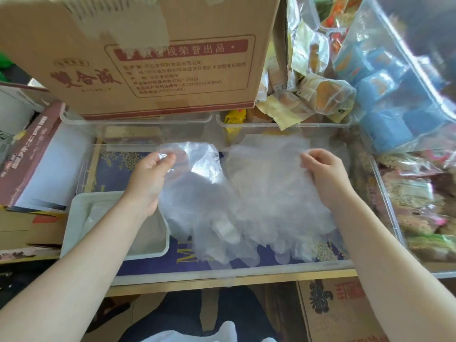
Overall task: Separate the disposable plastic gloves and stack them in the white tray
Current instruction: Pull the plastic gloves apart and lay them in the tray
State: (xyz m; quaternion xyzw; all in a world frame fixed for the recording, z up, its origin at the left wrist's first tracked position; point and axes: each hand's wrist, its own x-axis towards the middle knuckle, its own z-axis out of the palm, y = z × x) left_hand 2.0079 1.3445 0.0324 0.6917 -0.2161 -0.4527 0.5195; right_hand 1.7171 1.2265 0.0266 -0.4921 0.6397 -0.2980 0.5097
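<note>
A person's left hand (pixel 150 178) pinches one plastic glove (pixel 195 193) by its cuff, peeling it from the stack (pixel 274 193) the right hand (pixel 325 171) grips, beside the white tray (pixel 74 218) at near left.

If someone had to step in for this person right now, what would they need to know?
Left hand: pinches the cuff of one clear glove, peeled partly away from the rest.
Right hand: pinches the cuff edge of the remaining glove bundle, held over the clear bin.
White tray: sits lower left, under the left forearm; something pale and flat seems to lie inside, but I cannot tell how many gloves.
Done: one glove nearly freed.
Left: pull it clear, lay it in the tray, then repeat through the bundle.
</note>
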